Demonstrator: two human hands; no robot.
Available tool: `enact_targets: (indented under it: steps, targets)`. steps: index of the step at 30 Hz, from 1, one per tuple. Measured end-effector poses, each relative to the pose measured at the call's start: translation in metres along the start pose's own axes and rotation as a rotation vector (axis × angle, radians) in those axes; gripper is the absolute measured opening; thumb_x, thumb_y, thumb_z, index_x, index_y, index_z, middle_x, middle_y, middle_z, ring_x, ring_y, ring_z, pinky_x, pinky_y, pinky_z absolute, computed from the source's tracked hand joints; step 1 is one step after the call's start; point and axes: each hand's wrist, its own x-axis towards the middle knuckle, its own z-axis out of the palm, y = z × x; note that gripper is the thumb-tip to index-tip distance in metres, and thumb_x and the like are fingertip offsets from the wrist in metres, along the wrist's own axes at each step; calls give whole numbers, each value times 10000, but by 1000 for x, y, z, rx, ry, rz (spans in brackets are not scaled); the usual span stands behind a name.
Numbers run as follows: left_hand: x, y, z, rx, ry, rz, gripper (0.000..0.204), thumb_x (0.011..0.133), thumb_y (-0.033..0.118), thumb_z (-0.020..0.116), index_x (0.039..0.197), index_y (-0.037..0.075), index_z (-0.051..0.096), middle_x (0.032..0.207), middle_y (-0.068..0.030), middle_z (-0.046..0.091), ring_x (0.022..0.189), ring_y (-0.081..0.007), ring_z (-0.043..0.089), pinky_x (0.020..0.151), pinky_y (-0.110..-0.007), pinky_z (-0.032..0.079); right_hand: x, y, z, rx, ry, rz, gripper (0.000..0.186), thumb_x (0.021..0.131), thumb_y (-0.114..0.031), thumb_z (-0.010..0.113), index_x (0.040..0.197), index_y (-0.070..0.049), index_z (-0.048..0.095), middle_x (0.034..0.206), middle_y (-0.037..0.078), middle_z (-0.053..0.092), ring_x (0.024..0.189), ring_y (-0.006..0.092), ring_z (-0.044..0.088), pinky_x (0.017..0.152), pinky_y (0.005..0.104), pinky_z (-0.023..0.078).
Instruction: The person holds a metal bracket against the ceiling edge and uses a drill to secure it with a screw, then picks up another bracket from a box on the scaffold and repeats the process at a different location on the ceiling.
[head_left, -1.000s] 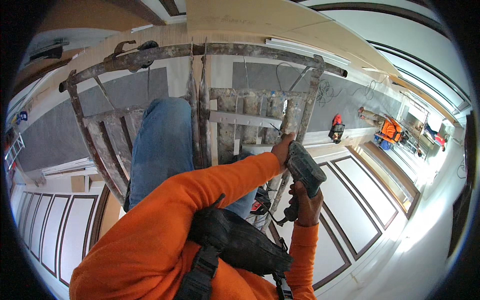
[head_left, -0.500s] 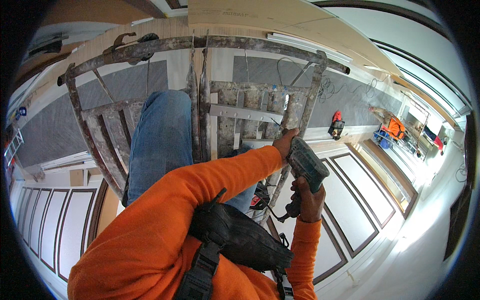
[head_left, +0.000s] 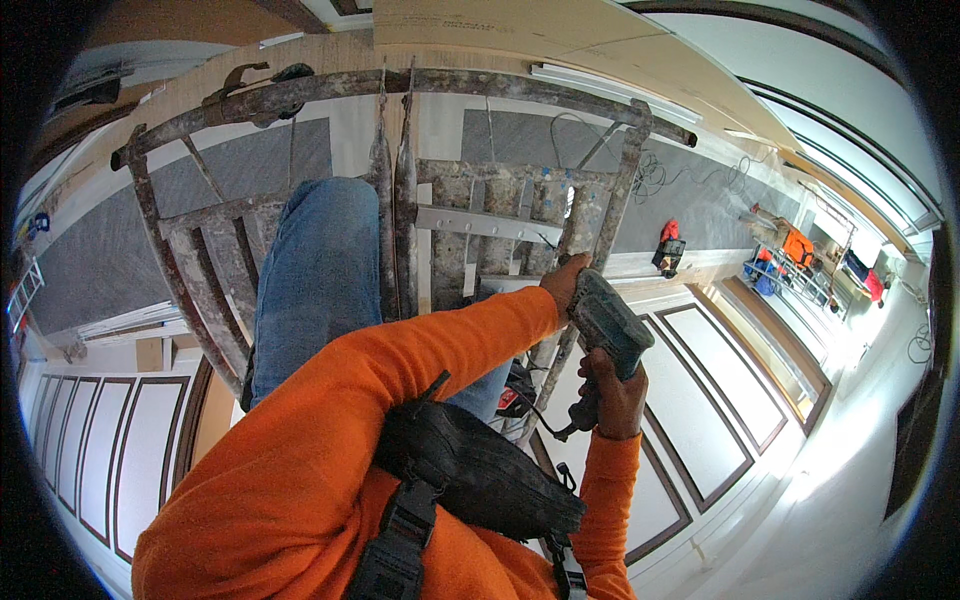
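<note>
A dark green corded power drill (head_left: pixel 610 325) is held in both my hands, over the right side of a paint-splattered metal scaffold. My right hand (head_left: pixel 618 395) is wrapped round its handle, at the cord end. At the drill's front end, my left hand (head_left: pixel 567 280) is closed, partly hiding the nose; its fingers are only partly visible. A thin dark bit seems to stick out beyond the left hand, near a pale metal strip with holes (head_left: pixel 485 222). That strip lies across the scaffold's slatted platform (head_left: pixel 448 265). The drill's cord (head_left: pixel 548 428) hangs toward my waist.
My jeans-clad knee (head_left: pixel 318 270) rests over the left scaffold frame (head_left: pixel 160 240). A black bag (head_left: pixel 480 480) is strapped across my front. Below right lie a red-and-black tool (head_left: pixel 669 248) and loose cables (head_left: pixel 655 180). A person in orange (head_left: pixel 797 248) is by a ladder farther off.
My hands stay on the drill with almost the same pose. The view has shifted very slightly. The distant person in orange has changed posture a little.
</note>
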Motion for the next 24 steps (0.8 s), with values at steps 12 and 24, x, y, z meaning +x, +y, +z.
enact_targets:
  steps: [12, 24]
  targets:
    - [13, 2, -8, 88, 17, -8, 495, 934, 541, 545, 759, 87, 638, 702, -97, 658, 632, -269, 655, 725, -422, 562, 7, 4, -2, -27, -22, -31, 345, 856, -334, 750, 990, -41, 626, 762, 18, 644, 647, 89, 581, 568, 242, 469]
    - [24, 3, -16, 93, 27, 15, 520, 946, 538, 525, 788, 57, 640, 766, -133, 674, 727, -298, 668, 821, -438, 545, 9, 3, -2, -3, -54, -12, 391, 866, -352, 737, 1028, -18, 616, 808, 74, 652, 667, 141, 626, 543, 265, 506]
